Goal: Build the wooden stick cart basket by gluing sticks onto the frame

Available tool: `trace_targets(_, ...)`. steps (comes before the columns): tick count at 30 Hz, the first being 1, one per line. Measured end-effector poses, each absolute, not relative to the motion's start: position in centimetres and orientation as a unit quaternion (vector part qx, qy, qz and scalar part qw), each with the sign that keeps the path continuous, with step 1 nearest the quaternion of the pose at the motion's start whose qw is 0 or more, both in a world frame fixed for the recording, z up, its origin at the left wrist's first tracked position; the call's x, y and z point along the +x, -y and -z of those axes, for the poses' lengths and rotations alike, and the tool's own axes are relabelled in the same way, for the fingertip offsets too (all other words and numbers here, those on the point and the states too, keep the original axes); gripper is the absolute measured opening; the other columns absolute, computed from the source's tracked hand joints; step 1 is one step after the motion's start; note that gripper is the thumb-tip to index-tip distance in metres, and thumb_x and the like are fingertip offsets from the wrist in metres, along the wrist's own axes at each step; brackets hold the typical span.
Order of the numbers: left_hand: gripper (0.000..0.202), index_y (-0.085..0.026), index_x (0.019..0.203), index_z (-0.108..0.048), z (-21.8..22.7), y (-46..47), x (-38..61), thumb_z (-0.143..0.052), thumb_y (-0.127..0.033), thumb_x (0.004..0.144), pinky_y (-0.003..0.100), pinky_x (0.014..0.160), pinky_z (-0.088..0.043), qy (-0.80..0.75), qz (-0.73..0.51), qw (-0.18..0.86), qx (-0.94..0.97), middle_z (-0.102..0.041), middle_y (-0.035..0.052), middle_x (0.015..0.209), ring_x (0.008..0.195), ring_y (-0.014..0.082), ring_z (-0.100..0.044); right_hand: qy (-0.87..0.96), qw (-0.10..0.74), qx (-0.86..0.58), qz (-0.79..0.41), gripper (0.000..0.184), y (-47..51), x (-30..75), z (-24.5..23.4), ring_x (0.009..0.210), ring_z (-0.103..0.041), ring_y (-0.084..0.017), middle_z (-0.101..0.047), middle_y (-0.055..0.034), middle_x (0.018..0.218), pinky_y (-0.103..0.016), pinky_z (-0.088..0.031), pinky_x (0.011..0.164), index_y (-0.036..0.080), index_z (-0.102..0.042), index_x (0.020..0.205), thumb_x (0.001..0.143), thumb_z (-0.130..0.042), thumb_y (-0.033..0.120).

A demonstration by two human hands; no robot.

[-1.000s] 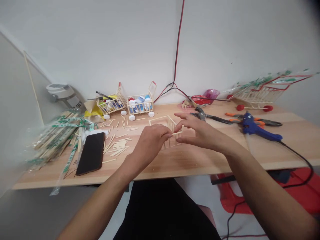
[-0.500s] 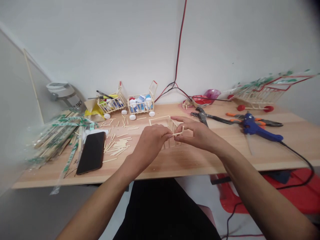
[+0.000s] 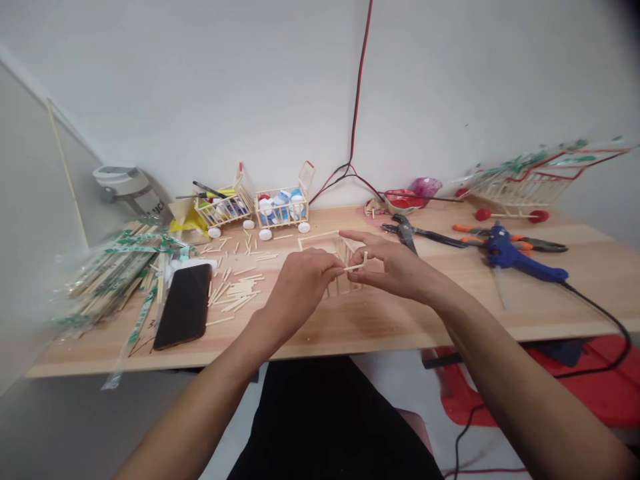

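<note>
Both hands meet over a small basket-like frame of thin wooden sticks (image 3: 319, 235) at the middle of the desk. My left hand (image 3: 304, 280) is closed on its near side, thumb and forefinger pinched at a stick. Across from it, my right hand (image 3: 393, 268) grips the frame's right corner between thumb and fingers, the forefinger stretched along the far edge. A short stick end juts up by the right fingers. The hands hide much of the frame. Loose cut sticks (image 3: 241, 288) lie scattered to the left of my left hand.
A phone (image 3: 184, 307) and bagged sticks (image 3: 120, 263) lie left. Behind stand two small stick carts, one with blue-and-white balls (image 3: 283, 205). Pliers (image 3: 404, 232), a blue glue gun (image 3: 525, 261) with its cord, and a larger red-wheeled cart (image 3: 525, 193) are right.
Almost nothing differs. The right forefinger has shifted slightly left along the frame's far edge; both hands keep their hold.
</note>
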State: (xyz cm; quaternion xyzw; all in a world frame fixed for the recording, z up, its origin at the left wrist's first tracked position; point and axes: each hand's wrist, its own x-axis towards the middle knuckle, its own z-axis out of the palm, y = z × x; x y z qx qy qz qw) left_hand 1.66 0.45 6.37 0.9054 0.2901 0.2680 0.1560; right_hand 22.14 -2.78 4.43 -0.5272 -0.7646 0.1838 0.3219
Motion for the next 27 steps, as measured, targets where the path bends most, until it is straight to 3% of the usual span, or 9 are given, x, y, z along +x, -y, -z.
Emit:
trace_targets(13, 0.018, -0.015, 0.077, -0.071, -6.7, -0.5, 2.1, -0.058, -0.016, 0.089, 0.025, 0.065, -0.042, -0.325, -0.266, 0.166, 0.892, -0.072, 0.0018, 0.075, 0.069, 0.0143, -0.064, 0.762, 0.34, -0.522, -0.177, 0.014, 2.7, 22.1, -4.2, 0.131, -0.051, -0.026, -0.047, -0.007, 0.149, -0.048, -0.037, 0.109, 0.022, -0.066, 0.074, 0.081, -0.067, 0.035)
trace_targets(27, 0.015, -0.017, 0.078, -0.072, -7.1, -0.4, 2.1, -0.061, -0.013, 0.087, 0.024, 0.064, -0.04, -0.333, -0.278, 0.206, 0.877, -0.07, -0.0004, 0.07, 0.067, 0.013, -0.062, 0.768, 0.377, -0.499, -0.138, 0.013, 2.6, 22.1, -3.5, 0.139, -0.042, -0.026, -0.042, -0.0072, 0.152, -0.048, -0.036, 0.111, 0.023, -0.067, 0.078, 0.083, -0.065, 0.034)
